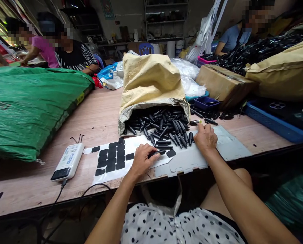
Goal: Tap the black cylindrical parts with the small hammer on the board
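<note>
My left hand (143, 158) is closed around a slim black pen (160, 153), held low over the edge of a white sheet. My right hand (206, 136) is curled with its knuckles up at the right side of a heap of black pen parts (166, 127). Its fingertips are hidden, so I cannot make out what they hold. Just beyond it lies a pen with a yellowish clear end (195, 122). The heap spills out of the mouth of a yellow sack (151, 78). Black rounded-square stickers (111, 156) are set in rows on the white sheet (126, 171).
A white power bank (68, 162) with a cable lies on the left, beside a big green sack (34, 105). To the right are a cardboard box (222, 83), a small purple basket (206, 102) and a blue tray (270, 123). Other people sit at the far side.
</note>
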Tool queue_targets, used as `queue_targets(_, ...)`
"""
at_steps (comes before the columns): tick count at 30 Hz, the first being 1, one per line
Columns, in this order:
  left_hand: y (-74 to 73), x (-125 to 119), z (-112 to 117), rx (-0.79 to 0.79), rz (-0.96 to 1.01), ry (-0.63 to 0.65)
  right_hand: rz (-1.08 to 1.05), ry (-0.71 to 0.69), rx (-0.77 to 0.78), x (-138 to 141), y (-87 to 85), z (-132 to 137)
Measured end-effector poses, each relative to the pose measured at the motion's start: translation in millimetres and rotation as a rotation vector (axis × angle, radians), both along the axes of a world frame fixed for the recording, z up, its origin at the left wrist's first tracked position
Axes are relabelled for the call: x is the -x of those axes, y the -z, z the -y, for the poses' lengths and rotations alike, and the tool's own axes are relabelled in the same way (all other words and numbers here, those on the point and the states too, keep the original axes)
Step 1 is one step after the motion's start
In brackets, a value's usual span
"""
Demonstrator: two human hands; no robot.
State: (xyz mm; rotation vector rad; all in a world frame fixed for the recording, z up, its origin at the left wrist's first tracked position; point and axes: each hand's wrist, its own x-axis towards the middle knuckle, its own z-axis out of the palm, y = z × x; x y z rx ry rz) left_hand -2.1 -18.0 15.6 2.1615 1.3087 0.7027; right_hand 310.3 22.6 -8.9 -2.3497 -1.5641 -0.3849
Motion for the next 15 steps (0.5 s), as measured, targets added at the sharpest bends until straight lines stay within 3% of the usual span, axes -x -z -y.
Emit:
queue_targets(3, -17.7, 1.3, 29.8, 0.021, 0.019, 0.123, 0.028, 0.001, -0.005, -1.6, 0.9, -0.5)
queue_targets(5, -22.8, -0.4, 57.8, 0.13, 0.012, 0.272, 0.033, 0.003, -0.009, -1.6, 1.5, -0.9)
queue_targets(7, -16.9, -5.0, 85.6, 0.243, -0.065, 0.376, 0.034, 0.002, -0.008, -1.0, 1.6, -0.8)
queue_targets(10, 5.2, -14.3, 115.0, 0.337, -0.313, 0.324, 0.035, -0.003, -0.001, -0.6, 1.2, -0.2)
queue_targets(13, 15.7, -20.0, 120.2, 0.427, -0.43, 0.307, 0.041, -0.005, 0.002, -1.4, 2.0, 0.3)
queue_targets(15, 6.6, -19.4, 107.0, 0.465, -0.309, 0.359, 0.044, -0.008, -0.001, -2.3, 3.5, 0.3)
